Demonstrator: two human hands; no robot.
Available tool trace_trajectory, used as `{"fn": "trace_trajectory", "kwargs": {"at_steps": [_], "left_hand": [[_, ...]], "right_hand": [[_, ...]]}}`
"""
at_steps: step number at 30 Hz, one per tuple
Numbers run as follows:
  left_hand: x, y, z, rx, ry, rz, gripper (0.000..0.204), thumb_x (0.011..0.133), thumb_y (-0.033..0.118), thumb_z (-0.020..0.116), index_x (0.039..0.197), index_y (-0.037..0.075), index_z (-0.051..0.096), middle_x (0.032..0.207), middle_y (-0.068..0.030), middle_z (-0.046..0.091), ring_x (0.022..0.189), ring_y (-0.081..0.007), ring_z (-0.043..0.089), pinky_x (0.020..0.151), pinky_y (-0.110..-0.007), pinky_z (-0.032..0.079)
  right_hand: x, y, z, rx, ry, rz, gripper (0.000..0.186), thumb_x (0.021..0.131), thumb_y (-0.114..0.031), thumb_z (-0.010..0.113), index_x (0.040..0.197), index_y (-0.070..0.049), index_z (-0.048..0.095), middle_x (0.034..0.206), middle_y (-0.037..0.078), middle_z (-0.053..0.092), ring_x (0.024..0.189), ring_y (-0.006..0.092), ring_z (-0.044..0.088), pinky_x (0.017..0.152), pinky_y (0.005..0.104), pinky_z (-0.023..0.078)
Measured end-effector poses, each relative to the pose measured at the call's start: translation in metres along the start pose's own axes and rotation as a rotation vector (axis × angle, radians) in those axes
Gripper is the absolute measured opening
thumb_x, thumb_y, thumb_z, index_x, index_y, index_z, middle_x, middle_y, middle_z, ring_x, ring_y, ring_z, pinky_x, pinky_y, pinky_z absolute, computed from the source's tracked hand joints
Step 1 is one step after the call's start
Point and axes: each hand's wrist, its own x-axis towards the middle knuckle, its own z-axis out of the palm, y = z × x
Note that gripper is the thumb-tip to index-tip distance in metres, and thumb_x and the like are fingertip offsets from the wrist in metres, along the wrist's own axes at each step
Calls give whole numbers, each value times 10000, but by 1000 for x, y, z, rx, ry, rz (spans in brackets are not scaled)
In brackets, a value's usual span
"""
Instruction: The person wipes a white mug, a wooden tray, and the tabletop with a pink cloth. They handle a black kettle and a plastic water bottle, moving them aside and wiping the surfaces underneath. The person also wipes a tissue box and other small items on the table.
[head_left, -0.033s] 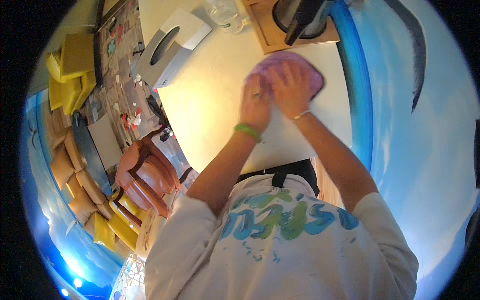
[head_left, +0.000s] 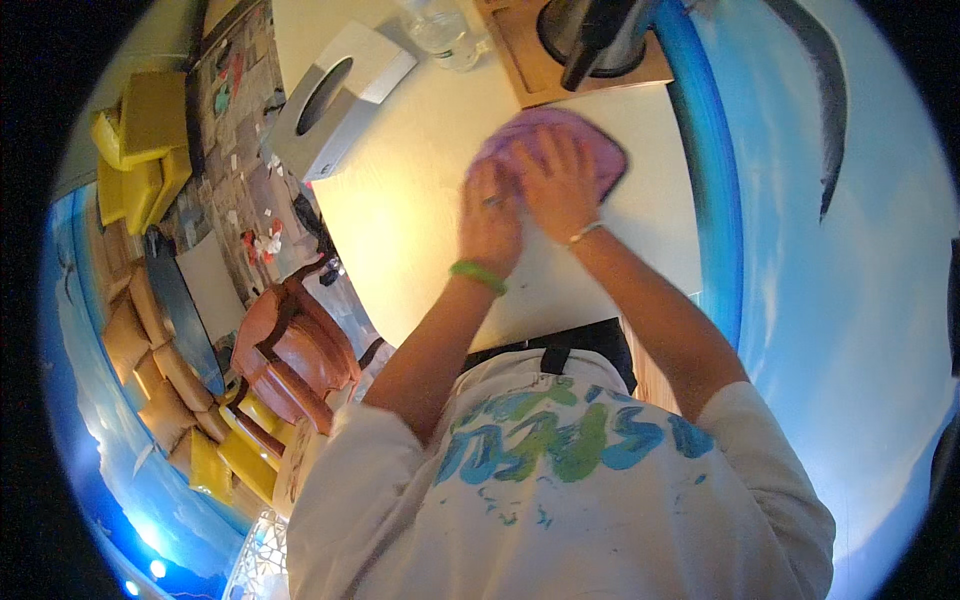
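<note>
A purple cloth [head_left: 604, 165] with a darker edge lies flat on the cream-white table [head_left: 400, 250], towards its right side. Pressed on top of it, my right hand [head_left: 556, 190] has its fingers stretched and spread. Beside it my left hand [head_left: 490, 215] rests with extended fingers on the cloth's left edge, a ring on one finger and a green band at the wrist. Neither hand is closed round the cloth. The two hands are close together, and part of the cloth is hidden under them.
Beyond the cloth stands a dark metal kettle [head_left: 605, 40] on a wooden tray [head_left: 515, 75]. Left of it are a clear plastic bottle [head_left: 445, 35] and a white tissue box [head_left: 345, 95]. A brown chair [head_left: 290, 350] stands left of the table; a blue painted wall [head_left: 770, 200] borders the right.
Both hands have slid a little to the left with the cloth beneath them. They stay flat on it.
</note>
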Motion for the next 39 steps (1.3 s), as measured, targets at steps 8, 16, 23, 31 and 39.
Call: {"fn": "trace_trajectory", "kwargs": {"at_steps": [8, 16, 23, 31, 39], "left_hand": [[-40, -40, -14, 451, -84, 90, 625, 780, 88, 617, 1345, -108, 437, 1370, -324, 404, 1298, -499, 363, 1124, -565, 268], [45, 54, 80, 356, 19, 399, 411, 861, 201, 549, 1220, 1, 541, 1372, -249, 458, 1313, -436, 372, 1125, -541, 274], [-48, 27, 45, 199, -126, 556, 383, 803, 164, 614, 1150, 15, 551, 1260, -219, 521, 1252, -394, 444, 1093, -489, 348], [-191, -93, -84, 385, -489, 95, 604, 714, 366, 736, 1161, 3, 551, 1238, -259, 536, 1103, -418, 539, 908, -497, 459], [-134, -54, -11, 103, -182, 450, 315, 862, 81, 529, 1127, -82, 579, 1274, -286, 541, 1205, -440, 503, 1078, -491, 377]], "right_hand": [[-12, -37, 3, 294, -112, -178, 462, 851, -272, 596, 1308, -201, 581, 1429, 145, 473, 1377, 330, 354, 1154, 558, 186], [-38, 94, -40, -100, -35, 97, 536, 876, -280, 605, 1394, -188, 503, 1456, 125, 439, 1371, 338, 347, 1129, 564, 213], [-137, 28, -43, -67, -128, 124, 561, 879, -287, 602, 1400, -117, 484, 1503, 176, 361, 1413, 379, 277, 1125, 628, 151], [-139, -136, 0, 407, -315, -575, 544, 698, -303, 694, 1168, -33, 644, 1470, 181, 417, 1399, 351, 326, 1145, 587, 175], [-145, -69, -32, 336, -343, -223, 557, 712, -249, 695, 1205, -9, 595, 1450, 216, 434, 1395, 374, 332, 1150, 583, 162]]}}
